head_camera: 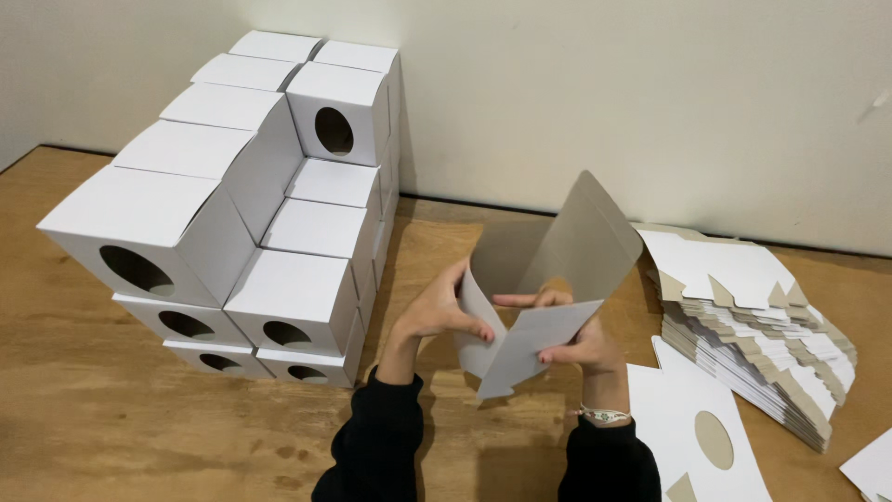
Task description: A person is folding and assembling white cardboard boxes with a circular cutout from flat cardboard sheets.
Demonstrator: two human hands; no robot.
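A half-folded cardboard box blank [548, 270], white outside and grey inside, is held up over the wooden table [111, 409]. My left hand [439, 307] grips its left flap, thumb on the white side. My right hand [574, 339] pinches a white bottom flap, fingers pointing left. Both arms wear black sleeves, and a thin bracelet circles the right wrist.
A stack of finished white boxes [269, 195] with round holes stands at the left against the wall. A pile of flat box blanks [753, 316] lies at the right. One flat blank with a round hole [697, 428] lies near my right arm.
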